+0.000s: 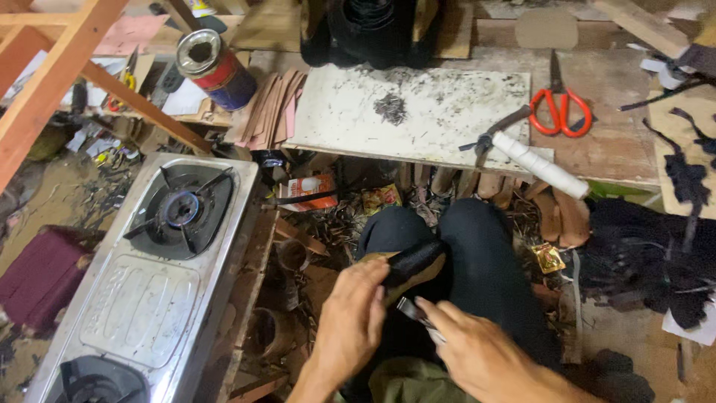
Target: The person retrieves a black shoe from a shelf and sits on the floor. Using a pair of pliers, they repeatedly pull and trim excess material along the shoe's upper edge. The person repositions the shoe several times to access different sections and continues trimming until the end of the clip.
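Low wood bench [619, 142] w/ white board [418, 112], red scissors [559, 108], maybe thread spool [541, 166].

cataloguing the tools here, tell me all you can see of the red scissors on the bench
The red scissors lie flat on the worn wooden bench, right of the pale scuffed board. Two red-orange loop handles point toward the person; the dark metal blades are closed and point away, toward a rounded piece of brown card. A dark-handled tool lies just left of the handles; whether it touches them I cannot tell. No hand is near them.
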